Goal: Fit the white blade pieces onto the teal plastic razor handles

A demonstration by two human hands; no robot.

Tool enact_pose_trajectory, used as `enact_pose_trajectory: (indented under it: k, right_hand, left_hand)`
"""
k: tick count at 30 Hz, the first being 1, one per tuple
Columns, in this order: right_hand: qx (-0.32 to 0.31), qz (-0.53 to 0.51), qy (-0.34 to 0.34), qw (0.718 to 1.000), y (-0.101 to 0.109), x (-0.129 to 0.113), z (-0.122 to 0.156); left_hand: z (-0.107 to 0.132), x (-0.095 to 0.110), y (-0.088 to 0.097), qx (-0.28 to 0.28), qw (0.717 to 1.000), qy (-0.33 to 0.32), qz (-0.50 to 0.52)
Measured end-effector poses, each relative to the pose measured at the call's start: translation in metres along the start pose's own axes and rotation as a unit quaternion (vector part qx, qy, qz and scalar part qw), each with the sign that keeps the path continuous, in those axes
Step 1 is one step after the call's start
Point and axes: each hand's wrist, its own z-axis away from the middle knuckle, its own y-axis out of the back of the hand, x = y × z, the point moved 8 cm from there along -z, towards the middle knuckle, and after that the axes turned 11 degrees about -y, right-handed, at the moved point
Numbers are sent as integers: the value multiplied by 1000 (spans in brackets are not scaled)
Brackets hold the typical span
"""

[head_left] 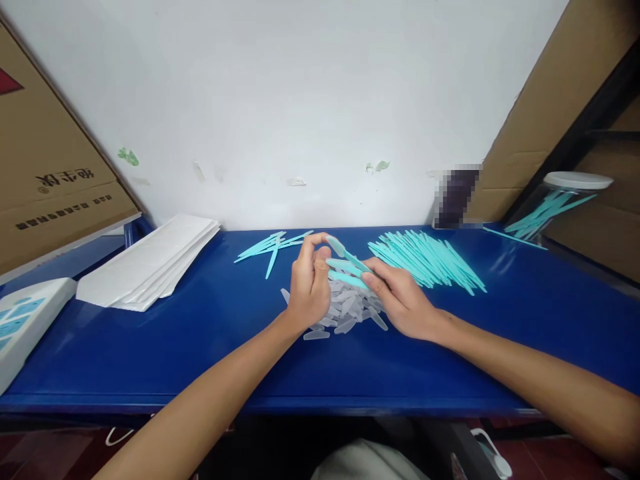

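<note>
My right hand (407,303) is closed on the lower ends of a few slim turquoise sticks (356,261), which look like eyebrow razors. At their upper ends, my left hand (311,283) has its thumb and index finger curled around a translucent cap (336,247) on one stick. Directly below both hands lies a loose heap of translucent caps (345,307), partly hidden by the left hand. To the right is a large pile of turquoise sticks (427,260). A smaller, criss-crossed group of sticks (273,248) lies to the left.
A stack of white sheets or bags (150,263) and a white-and-blue object (30,320) are at the left of the blue table (200,367). A lidded clear jar (555,207) with sticks stands back right. Cardboard (60,133) flanks the white wall.
</note>
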Motion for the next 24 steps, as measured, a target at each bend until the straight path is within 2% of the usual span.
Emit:
enact_pose_trajectory:
  k: [4, 8, 10, 18, 24]
  right_hand:
    - [-1, 1, -35, 999, -1, 2, -1]
    - [-11, 2, -52, 999, -2, 3, -2]
    - [-21, 3, -49, 999, -3, 3, -3]
    - [-45, -66, -84, 993, -1, 14, -7]
    - [-50, 30, -57, 997, -4, 11, -5]
  left_hand:
    - [-1, -7, -4, -25, 997, 29, 65]
    - [-7, 1, -3, -92, 994, -24, -55]
    - [-8, 4, -2, -112, 989, -45, -83]
    - [-9, 3, 4, -89, 989, -70, -98]
    - [-12, -4, 7, -71, 996, -12, -56]
